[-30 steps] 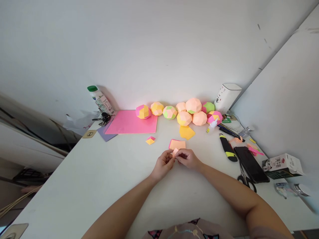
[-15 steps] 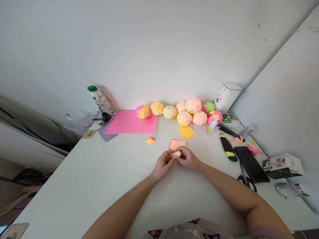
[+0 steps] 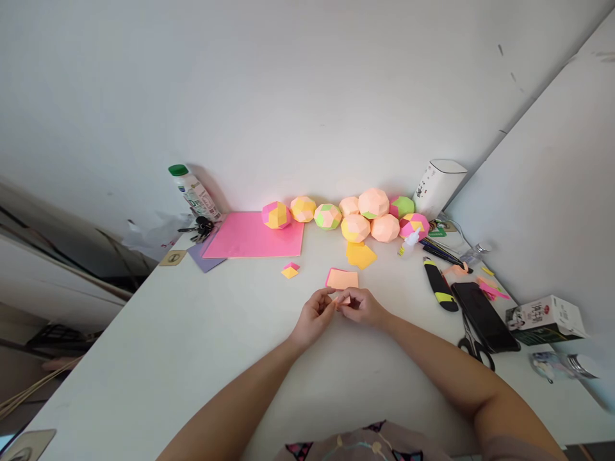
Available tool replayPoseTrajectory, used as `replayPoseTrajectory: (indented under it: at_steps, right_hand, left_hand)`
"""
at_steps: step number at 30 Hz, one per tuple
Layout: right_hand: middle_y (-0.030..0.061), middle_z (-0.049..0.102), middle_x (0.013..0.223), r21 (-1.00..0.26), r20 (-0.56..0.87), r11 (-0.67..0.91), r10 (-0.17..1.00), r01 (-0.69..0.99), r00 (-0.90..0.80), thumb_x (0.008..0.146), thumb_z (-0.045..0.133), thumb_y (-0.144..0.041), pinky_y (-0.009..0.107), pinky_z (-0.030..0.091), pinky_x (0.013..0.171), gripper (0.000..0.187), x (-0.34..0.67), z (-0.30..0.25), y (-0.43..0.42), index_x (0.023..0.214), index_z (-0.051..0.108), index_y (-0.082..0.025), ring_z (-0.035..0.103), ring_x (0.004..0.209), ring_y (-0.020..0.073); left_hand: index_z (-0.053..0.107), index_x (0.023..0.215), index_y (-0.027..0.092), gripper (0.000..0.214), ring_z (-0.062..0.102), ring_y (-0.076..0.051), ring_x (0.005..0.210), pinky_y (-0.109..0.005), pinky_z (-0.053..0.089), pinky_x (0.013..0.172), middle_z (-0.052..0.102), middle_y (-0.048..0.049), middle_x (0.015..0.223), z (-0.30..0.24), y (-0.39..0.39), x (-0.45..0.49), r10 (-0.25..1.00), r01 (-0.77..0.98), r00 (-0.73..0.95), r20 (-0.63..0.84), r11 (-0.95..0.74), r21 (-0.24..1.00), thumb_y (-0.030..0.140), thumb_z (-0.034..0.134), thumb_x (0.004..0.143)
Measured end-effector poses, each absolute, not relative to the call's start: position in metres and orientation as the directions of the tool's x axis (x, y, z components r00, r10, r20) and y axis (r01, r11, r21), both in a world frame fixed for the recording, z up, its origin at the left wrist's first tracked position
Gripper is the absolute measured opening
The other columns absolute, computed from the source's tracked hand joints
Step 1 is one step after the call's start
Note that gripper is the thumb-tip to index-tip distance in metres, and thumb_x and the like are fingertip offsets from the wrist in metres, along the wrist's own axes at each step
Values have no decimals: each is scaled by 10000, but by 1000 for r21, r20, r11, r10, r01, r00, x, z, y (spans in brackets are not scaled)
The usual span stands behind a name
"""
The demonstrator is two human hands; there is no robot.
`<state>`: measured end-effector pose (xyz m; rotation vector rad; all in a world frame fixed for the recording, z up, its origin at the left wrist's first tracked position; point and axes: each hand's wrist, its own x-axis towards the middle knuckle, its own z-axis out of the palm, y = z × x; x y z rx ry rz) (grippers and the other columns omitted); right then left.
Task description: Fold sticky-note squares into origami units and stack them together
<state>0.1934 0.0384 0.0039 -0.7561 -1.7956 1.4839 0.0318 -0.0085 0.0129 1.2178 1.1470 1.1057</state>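
Observation:
Between my two hands is a small folded piece of peach paper [image 3: 344,300], mostly covered by fingers. My left hand [image 3: 316,313] pinches its left side. My right hand [image 3: 360,305] grips it from the right, with thumb and fingers closed. Just beyond my fingertips lies a stack of peach paper sheets [image 3: 343,278] with a pink edge showing. A small pink and yellow folded paper piece [image 3: 290,270] rests farther left. Yellow paper sheets [image 3: 360,255] lie behind the stack.
Several faceted paper balls [image 3: 373,203] line the wall, one on a pink board [image 3: 250,243]. To the right are a utility knife [image 3: 440,285], scissors [image 3: 475,349], a phone [image 3: 485,317], a milk carton [image 3: 545,319] and a glue bottle [image 3: 410,241]. A green-capped bottle [image 3: 196,195] stands back left.
My right hand has shifted slightly toward me, and its fingers now cover more of the peach paper piece. More of the sheet stack shows. My left hand has barely moved.

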Motion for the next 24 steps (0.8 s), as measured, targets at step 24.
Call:
replayPoseTrajectory:
  at_steps: [24]
  right_hand:
    - [38, 615, 801, -941, 258, 337, 770, 28, -583, 806, 560, -214, 263, 510, 570, 108, 194, 8, 38, 876, 635, -179, 563, 615, 120]
  left_hand:
    - [449, 749, 186, 329, 455, -88, 384, -201, 345, 418, 502, 65, 441, 12, -6, 31, 990, -109, -7, -141, 139, 984, 504, 518, 797]
